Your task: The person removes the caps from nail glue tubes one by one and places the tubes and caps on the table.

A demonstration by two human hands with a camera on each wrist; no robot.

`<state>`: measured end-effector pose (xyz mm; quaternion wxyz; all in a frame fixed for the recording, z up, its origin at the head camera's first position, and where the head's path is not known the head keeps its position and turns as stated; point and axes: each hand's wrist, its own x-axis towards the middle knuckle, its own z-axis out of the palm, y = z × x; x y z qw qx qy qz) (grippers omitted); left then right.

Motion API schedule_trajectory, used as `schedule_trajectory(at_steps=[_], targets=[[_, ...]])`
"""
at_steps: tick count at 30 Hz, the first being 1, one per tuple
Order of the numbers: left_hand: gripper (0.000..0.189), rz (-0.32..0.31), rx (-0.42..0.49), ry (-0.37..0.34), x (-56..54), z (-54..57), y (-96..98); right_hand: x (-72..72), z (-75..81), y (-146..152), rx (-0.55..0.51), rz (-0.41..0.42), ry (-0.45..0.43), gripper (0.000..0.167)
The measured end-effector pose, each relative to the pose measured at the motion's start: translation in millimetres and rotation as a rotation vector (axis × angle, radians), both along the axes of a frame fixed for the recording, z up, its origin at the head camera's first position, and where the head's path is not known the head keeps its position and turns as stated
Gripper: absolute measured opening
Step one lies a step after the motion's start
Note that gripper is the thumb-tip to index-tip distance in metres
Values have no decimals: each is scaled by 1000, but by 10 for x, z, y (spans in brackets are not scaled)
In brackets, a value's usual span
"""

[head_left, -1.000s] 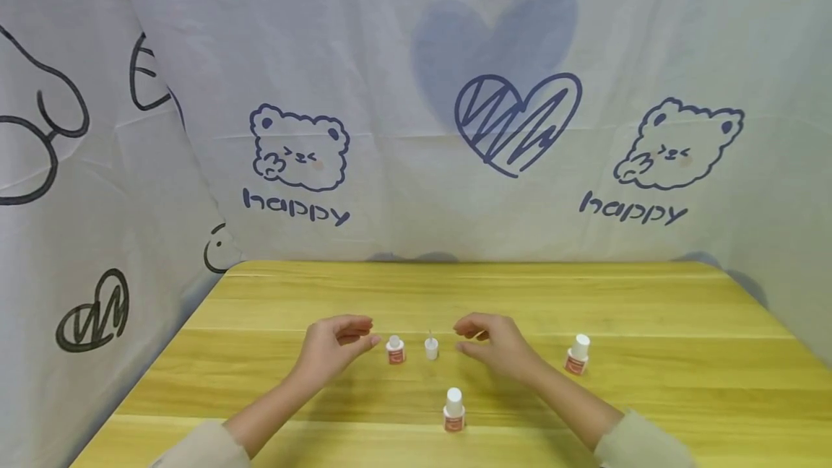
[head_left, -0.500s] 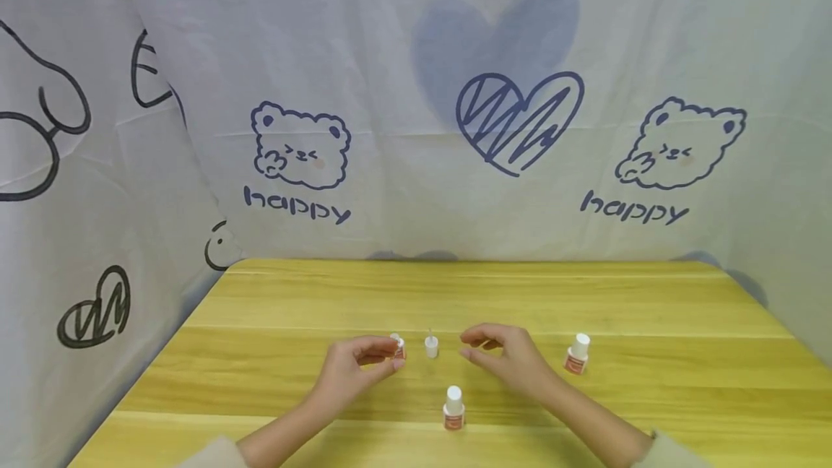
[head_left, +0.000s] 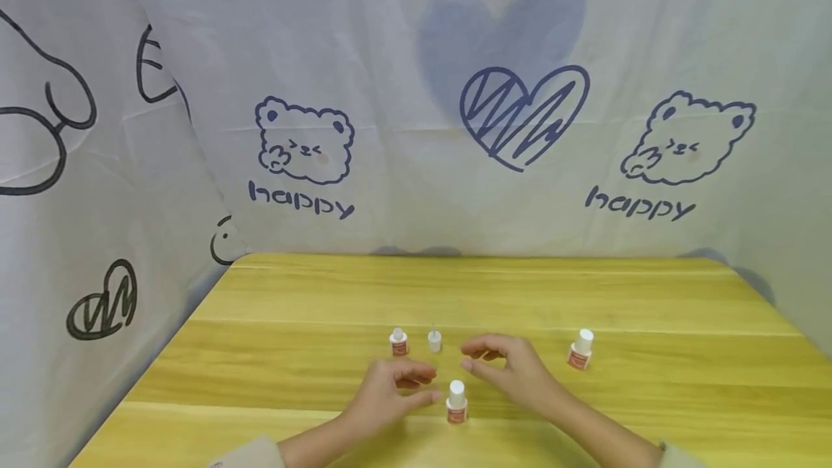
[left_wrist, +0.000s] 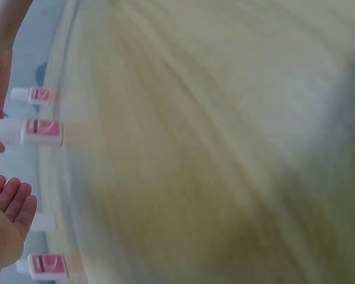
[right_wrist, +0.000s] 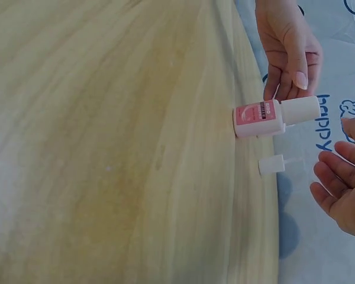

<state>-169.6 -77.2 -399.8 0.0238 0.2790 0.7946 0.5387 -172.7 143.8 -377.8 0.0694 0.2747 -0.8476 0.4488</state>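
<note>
My left hand (head_left: 398, 390) hovers just left of the front capped bottle (head_left: 457, 404), thumb and fingers spread and holding nothing. In the left wrist view the same bottle (left_wrist: 42, 131) stands close by the thumb. My right hand (head_left: 513, 368) is held above the table on the far right side of that bottle, its fingers loosely curved around nothing. Behind the left hand stands a small white bottle (head_left: 399, 345) with a red label, its cap off and its lower part partly covered. Beside it a white cap (head_left: 435, 342) rests upside down, its thin applicator pointing up.
Another capped bottle (head_left: 581, 350) with a red label stands upright to the right, beyond the right hand. The yellow wooden table (head_left: 292, 295) ends at the back against a white cloth (head_left: 403, 165) printed with hearts and bears.
The left hand has come toward the front and right, from beside the uncapped bottle to the front capped bottle. The right hand has shifted slightly nearer. The bottles stay put.
</note>
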Motion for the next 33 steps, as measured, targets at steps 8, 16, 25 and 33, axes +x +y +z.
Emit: schedule_trajectory(at_steps=[8,16,25,33], targets=[[41,0,-34,-17,35,-80,99,32,-47,7,-10,21,33,23],[38,-18,22,-43,75,-156,179,74,-85,-27,-48,56,49,23],[30,5,72,-66,108,-238,220,116,-135,-79,-73,67,58,22],[28,3,114,-85,124,-256,239,128,-200,-108,-81,51,52,21]])
